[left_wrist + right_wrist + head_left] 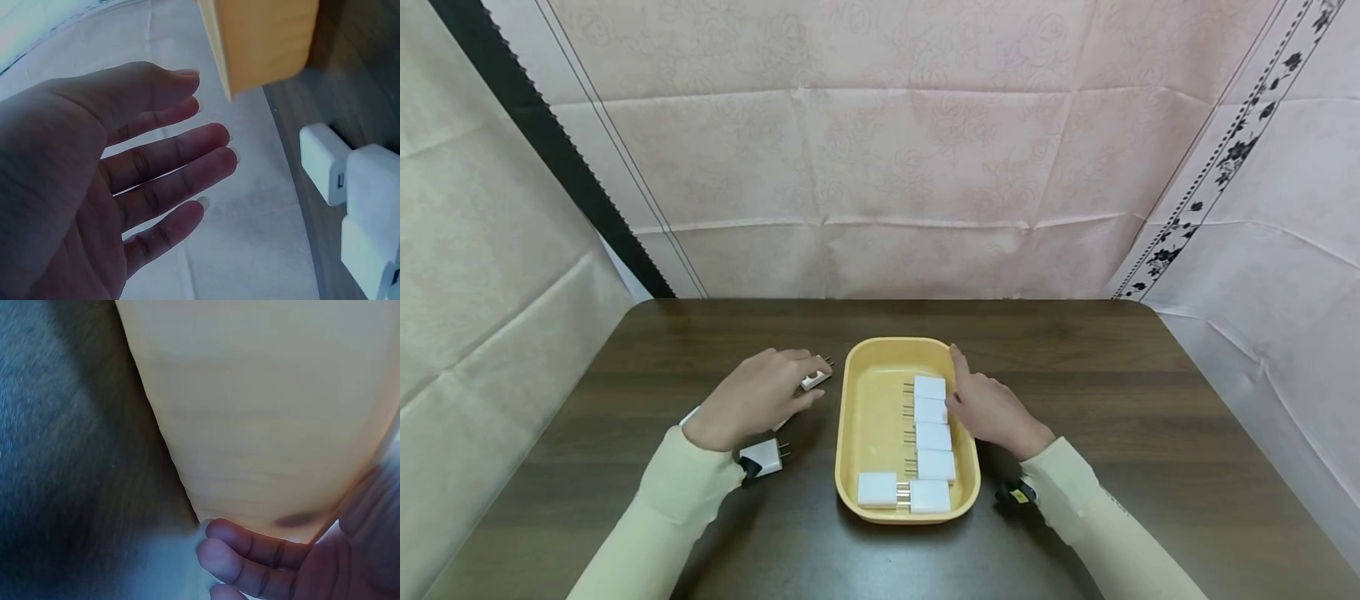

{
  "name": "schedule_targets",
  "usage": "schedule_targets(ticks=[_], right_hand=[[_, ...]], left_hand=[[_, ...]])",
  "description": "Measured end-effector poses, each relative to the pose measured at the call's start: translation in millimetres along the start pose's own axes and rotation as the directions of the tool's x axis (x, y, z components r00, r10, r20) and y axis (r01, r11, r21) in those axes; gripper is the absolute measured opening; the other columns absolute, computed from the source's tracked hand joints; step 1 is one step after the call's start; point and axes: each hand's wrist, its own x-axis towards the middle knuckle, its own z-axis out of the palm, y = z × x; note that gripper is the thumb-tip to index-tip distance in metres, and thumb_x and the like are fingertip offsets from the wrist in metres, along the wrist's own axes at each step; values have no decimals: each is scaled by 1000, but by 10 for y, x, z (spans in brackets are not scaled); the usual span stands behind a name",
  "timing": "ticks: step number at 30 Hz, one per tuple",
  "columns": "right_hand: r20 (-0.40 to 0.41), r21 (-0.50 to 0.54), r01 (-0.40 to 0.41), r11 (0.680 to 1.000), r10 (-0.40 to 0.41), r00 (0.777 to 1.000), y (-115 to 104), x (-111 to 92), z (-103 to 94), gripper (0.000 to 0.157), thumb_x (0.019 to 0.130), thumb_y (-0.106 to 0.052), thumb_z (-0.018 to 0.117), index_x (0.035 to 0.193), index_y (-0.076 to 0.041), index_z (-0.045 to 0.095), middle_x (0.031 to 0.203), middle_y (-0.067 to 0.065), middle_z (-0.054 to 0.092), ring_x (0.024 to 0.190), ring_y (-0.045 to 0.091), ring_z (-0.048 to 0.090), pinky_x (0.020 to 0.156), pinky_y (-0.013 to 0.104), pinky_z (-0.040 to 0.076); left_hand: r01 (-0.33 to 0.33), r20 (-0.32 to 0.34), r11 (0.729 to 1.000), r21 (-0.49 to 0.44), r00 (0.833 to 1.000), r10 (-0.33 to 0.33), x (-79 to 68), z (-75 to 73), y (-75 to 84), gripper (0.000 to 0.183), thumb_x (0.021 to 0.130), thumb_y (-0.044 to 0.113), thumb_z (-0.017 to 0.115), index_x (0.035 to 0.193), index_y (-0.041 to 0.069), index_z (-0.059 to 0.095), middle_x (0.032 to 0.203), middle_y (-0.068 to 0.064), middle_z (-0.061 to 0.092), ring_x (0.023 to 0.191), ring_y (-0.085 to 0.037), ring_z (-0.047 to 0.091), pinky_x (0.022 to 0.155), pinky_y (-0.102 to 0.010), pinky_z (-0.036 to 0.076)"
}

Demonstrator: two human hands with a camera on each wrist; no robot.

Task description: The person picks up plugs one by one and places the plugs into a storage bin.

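My left hand (752, 398) hovers over white chargers on the table, left of the tray. In the left wrist view its fingers (181, 150) are loosely extended, with nothing between them and the thumb. One white charger (816, 380) shows beyond its fingertips and another charger (763, 456) by the wrist; the hand partly hides others. My right hand (996, 412) holds the right side of the yellow tray (841, 433), thumb over the rim and fingers against the outer wall (250, 425). Inside the tray, several white chargers (933, 436) form a column, prongs pointing left; one charger (877, 489) faces them at lower left.
The brown wooden table (1075, 350) extends around the tray. Pale patterned cloth (880, 167) hangs behind it and at both sides. Several chargers (325, 159) stand close together in the left wrist view, beside the tray (269, 37).
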Motion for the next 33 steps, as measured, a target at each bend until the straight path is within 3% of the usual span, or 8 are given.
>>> schedule_targets(ticks=[7,15,20,33], right_hand=[[-4,12,3,1000,-3,1000,-3,-1,6,77,103,-13,50,161,2,2,56,-2,45,41,11,40,43,25,34],[-4,11,11,1000,-11,1000,1,1,12,77,103,-12,51,160,2,2,57,-1,45,41,11,42,43,24,34],[-9,13,20,1000,-20,1000,-2,-5,8,76,102,-12,50,160,3,2,56,-1,45,41,11,42,43,25,34],[-15,6,16,1000,-16,1000,-3,-3,10,76,102,-12,50,160,3,2,56,-1,46,41,11,42,43,25,35]], left_hand=[[18,16,1000,-12,1000,-18,9,50,-106,24,93,21,72,117,15,73,108,-3,74,82,-13,68,77,-36,57],[156,126,987,-23,980,-152,15,142,-227,32,90,20,76,120,9,71,109,-10,74,84,-16,68,79,-37,60],[208,156,978,-8,966,-204,8,213,-330,33,90,19,77,120,7,71,111,-11,74,84,-15,68,78,-36,60],[243,196,970,-3,951,-238,-13,253,-412,33,87,20,80,117,8,73,112,-10,74,87,-18,70,80,-39,60]])
